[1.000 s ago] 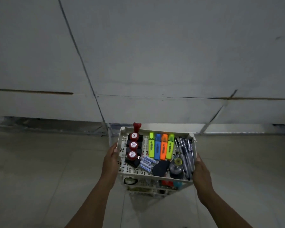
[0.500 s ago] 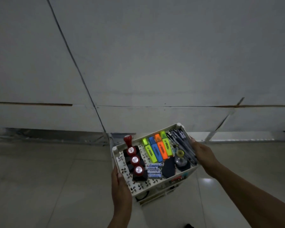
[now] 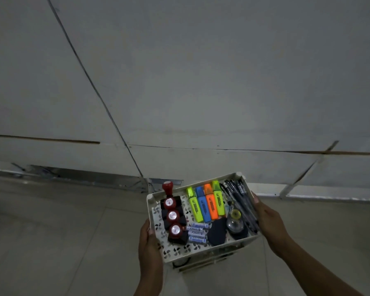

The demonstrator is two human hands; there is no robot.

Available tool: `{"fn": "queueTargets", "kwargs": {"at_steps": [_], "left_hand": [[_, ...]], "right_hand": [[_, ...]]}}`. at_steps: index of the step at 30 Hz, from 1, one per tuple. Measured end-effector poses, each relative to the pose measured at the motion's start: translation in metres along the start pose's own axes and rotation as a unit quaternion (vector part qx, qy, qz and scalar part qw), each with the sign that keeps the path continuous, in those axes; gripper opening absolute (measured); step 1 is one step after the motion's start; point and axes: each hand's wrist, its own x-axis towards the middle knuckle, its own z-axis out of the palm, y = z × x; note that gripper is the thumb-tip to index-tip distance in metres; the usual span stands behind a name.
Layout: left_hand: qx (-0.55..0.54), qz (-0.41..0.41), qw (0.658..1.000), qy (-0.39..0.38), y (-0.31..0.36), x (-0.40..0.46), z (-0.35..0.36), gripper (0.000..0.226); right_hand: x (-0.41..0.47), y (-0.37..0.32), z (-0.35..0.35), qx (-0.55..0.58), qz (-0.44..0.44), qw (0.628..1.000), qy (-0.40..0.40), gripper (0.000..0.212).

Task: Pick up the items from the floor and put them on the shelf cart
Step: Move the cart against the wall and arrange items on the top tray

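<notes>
My left hand [image 3: 150, 251] grips the near left edge of the cream plastic shelf cart [image 3: 156, 212], thumb hooked over its rim, and my right hand [image 3: 267, 218] holds the right-hand edge, thumb lying on the rim beside the pens. The cart stands on the pale tiled floor [image 3: 51, 242] close to a grey panelled wall [image 3: 201, 82], turned at an angle to it, and its top tray with a perforated leaf-pattern base is full. Along the left side sits a row of three red-topped stamps on black bases [image 3: 172, 216], with a red-handled stamp [image 3: 167, 187] standing upright at the far end of the row. Beside them lie four highlighters [image 3: 207, 202] side by side: yellow, blue, orange and green. A bundle of dark pens [image 3: 239, 201] lies along the right wall of the tray. At the near end of the tray three small blue-and-white batteries [image 3: 197, 231] are stacked next to a black oval object [image 3: 217, 231], and a clear round tape dispenser with a yellow core [image 3: 235, 221] sits just beyond that. Lower shelves show faintly under the tray, too dark to read.
</notes>
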Motion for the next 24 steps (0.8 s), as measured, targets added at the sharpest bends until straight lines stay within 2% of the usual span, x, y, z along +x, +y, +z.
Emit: {"fn": "queueTargets", "kwargs": {"at_steps": [9,16,20,24], "left_hand": [[0.058,0.020,0.990,-0.126,0.042,0.088,0.033,0.033],[0.132,0.072,0.964,-0.219,0.075,0.178,0.049,0.035],[0.152,0.084,0.952,-0.254,0.086,0.210,0.057,0.033],[0.155,0.113,0.947,-0.258,0.083,0.220,0.058,0.033]], "right_hand": [[-0.004,0.013,0.021,0.086,0.054,0.986,0.131,0.054],[-0.016,-0.001,0.089,0.101,0.083,0.954,0.269,0.046],[-0.006,-0.009,0.112,0.116,0.078,0.943,0.302,0.044],[0.010,-0.010,0.107,0.098,0.085,0.946,0.299,0.048]]}}
